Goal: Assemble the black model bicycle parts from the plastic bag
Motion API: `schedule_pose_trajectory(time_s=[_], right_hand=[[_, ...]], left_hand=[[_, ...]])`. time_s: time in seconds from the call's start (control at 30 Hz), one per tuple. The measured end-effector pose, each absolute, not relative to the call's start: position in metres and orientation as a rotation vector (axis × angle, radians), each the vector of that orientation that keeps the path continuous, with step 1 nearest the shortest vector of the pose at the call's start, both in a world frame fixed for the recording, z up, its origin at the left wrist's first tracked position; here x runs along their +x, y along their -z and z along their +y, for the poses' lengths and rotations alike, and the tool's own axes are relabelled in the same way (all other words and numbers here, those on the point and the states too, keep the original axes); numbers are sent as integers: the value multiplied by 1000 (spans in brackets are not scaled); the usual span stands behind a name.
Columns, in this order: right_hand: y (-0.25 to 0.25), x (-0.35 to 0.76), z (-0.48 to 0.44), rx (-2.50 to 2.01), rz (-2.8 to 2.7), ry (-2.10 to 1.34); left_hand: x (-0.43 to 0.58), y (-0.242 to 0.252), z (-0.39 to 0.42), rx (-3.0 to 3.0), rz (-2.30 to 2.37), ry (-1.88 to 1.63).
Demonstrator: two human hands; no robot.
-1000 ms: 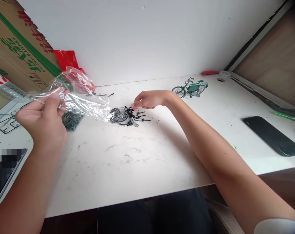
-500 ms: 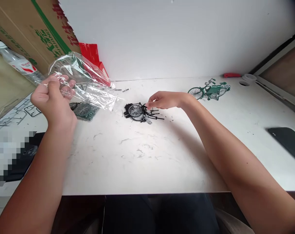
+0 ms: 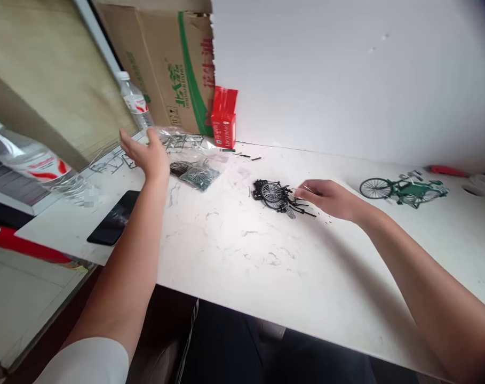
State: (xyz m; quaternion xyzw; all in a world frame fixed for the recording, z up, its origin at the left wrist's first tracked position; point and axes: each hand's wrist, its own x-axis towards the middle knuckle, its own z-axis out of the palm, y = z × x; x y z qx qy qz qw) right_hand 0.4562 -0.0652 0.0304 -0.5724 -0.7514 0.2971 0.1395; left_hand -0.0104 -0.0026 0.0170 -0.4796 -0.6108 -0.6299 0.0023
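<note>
On the white table (image 3: 210, 261), black bicycle parts (image 3: 271, 193) are located at the right hand (image 3: 331, 200); pinching cannot be confirmed. The left hand (image 3: 149, 156) is spread. Parts could be scattered by careless dragging.

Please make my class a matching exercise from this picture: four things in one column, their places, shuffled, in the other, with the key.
1. red box
2. green model bicycle
3. dark flat device
4. black model parts

A. nearest the right hand
B. farthest right of the four
C. beside the left forearm
D. in front of the cardboard box

Pairs: 1-D, 2-B, 3-C, 4-A
</note>
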Motion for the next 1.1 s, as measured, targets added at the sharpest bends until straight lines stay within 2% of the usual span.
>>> schedule_pose_trajectory(time_s=[0.03, 0.07, 0.2, 0.37, 0.47, 0.7, 1.1], right_hand=[[-23, 464, -67, -1682, -2126, -833], [-15, 471, -68, -1704, -2064, -799], [19, 491, -71, -1824, -1774, -551], [38, 485, -73, -1777, -1910, -225], [39, 476, -70, -1787, -2021, -205], [38, 470, -62, -1824, -2224, -154], [37, 478, -75, -1658, -2176, -346]], left_hand=[[-4, -19, -8, -1224, -1881, 1946], [6, -21, -13, -1191, -1843, 1869], [62, -22, -26, -1748, -1711, 1751], [146, 13, -49, -2450, -1413, 1440], [181, 34, -59, -2730, -1352, 1239], [207, 55, -42, -3029, -1558, 940], [217, 52, -75, -3219, -1439, 843]])
